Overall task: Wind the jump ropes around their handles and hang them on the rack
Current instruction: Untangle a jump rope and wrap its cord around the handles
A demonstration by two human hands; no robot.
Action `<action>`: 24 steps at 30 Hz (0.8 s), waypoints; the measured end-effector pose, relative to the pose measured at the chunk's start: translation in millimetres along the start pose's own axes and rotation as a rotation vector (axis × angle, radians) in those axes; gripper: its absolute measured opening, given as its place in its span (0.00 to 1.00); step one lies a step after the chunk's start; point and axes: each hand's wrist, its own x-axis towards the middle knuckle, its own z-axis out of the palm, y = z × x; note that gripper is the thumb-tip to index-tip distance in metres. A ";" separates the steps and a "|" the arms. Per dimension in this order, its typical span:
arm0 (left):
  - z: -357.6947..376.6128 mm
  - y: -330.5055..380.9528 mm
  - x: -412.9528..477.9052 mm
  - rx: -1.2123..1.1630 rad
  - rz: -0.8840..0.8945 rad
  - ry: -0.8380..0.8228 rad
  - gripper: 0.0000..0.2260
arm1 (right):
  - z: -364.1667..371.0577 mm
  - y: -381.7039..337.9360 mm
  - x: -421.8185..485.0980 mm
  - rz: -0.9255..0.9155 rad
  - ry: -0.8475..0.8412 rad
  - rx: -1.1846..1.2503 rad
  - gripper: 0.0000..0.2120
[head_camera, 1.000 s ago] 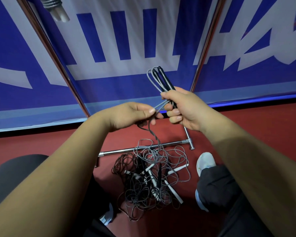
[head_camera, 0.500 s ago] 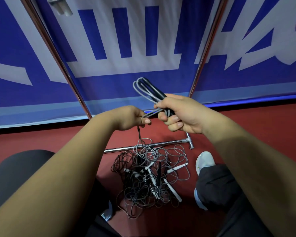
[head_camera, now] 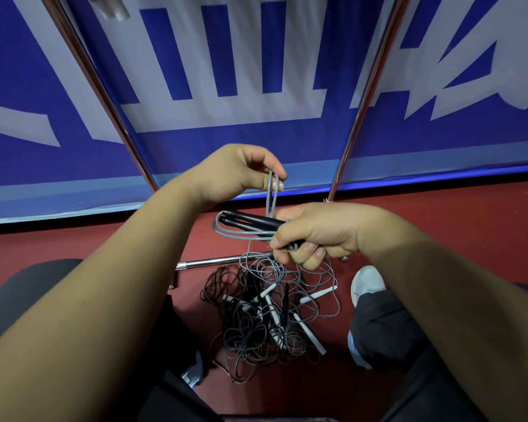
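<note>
I am watching from far away through the head camera. A second ago the black handles stood up like two sticks, and the left hand was low, right beside the right hand. Now the handles lie flat and point to the left. The right hand has come down a bit, and its fingers are curled tight round the handles. The left hand has gone up above it. Its thumb and fingers are pressed together on the grey rope, and they pull a loop of it straight up from the handles. I think this means one more turn of rope is going round the handles. A few loops already sit along them, so this rope is partly wound. More of the grey rope hangs down from the right hand to the pile of ropes on the red floor, so there is more to wind. The pile is a big messy knot with white and black handles in it. It lies just in front of the low bar of the rack. I cannot tell if the hanging rope is caught in the pile. If it is, the next pull may drag the pile along. Nothing I can see hangs on the rack's low part yet.
</note>
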 end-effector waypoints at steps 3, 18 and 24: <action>1.5 7.6 -2.4 0.049 0.027 -0.020 0.09 | -3.0 0.7 3.8 0.007 0.101 -0.003 0.05; -6.5 19.6 -10.4 0.623 0.122 0.039 0.07 | -32.0 6.2 29.4 -0.145 0.594 0.258 0.05; 1.0 2.5 -8.9 0.615 -0.148 -0.100 0.04 | -35.7 -5.6 12.8 -0.240 0.516 0.372 0.12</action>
